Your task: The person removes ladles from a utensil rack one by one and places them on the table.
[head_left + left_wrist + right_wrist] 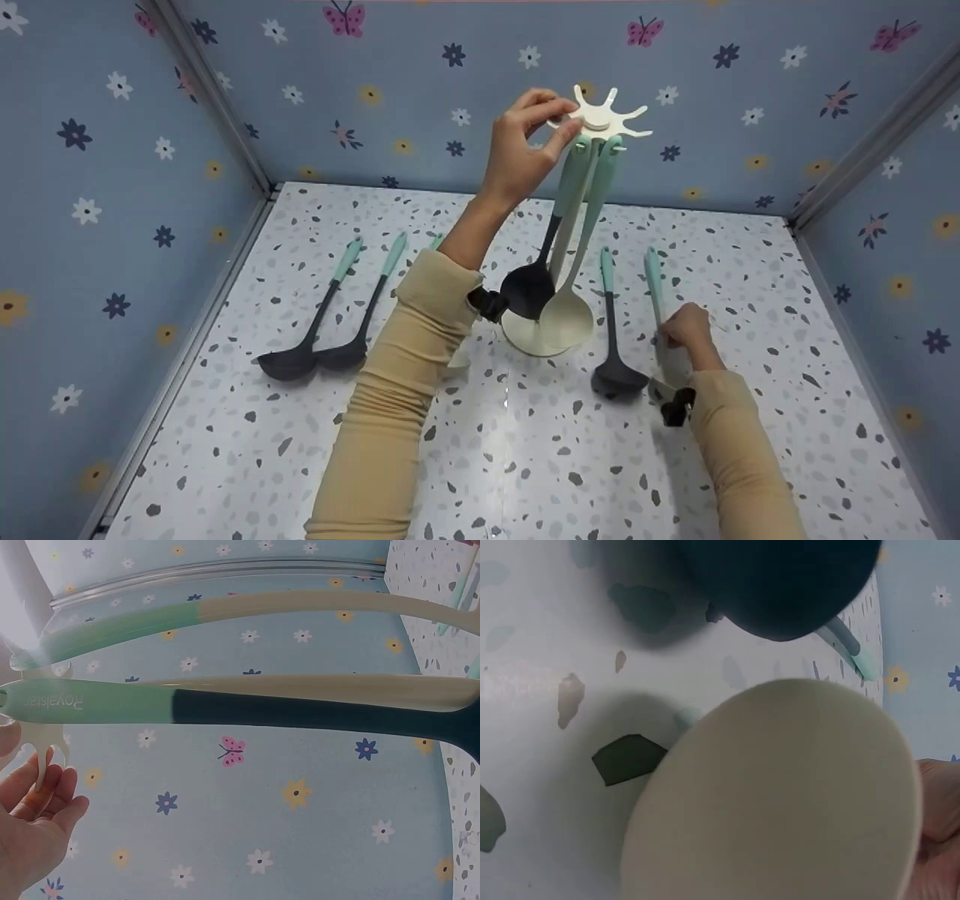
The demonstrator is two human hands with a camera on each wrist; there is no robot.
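Observation:
With fingertips and thumb, my left hand [525,142] pinches the spoked top [622,124] of a cream utensil stand. From its hooks hang a black ladle [529,291] and a beige ladle [568,319], both with mint-green handles, over the stand's round base [536,346]. The left wrist view has the black ladle's handle [105,702] in front of the pole. Lower right, my right hand [688,330] grips another beige ladle by its stem, its mint handle [654,270] pointing away from me. In the right wrist view its rounded head [780,795] fills the foreground.
A black ladle [619,379] lies just left of the right hand. Two more black ladles, one [289,364] outermost and one [345,356] beside it, lie at the left. My left forearm partly hides another mint-handled utensil [437,240]. Patterned walls [450,97] bound the speckled table [525,465].

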